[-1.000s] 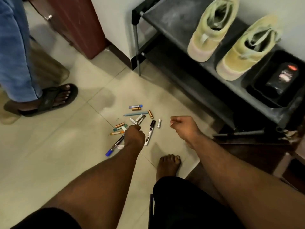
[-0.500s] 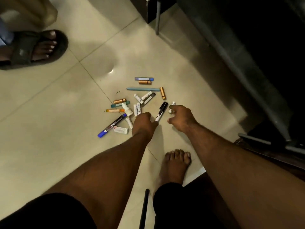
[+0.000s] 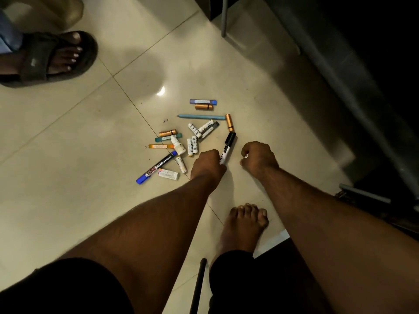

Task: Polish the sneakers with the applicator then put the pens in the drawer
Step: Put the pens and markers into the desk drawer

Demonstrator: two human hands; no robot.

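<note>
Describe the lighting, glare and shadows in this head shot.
Head view: dim, warm light; one small bright glare spot on the floor tile above the scattered pens; rack at upper right sunk in near-black shadow; wide-angle bending at the edges; black marker and hands reasonably sharp.

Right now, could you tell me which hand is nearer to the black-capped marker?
Left. The left hand grips the lower end of the black-capped marker. The right hand is a fist to the marker's right, apart from it, with something small and white inside.
</note>
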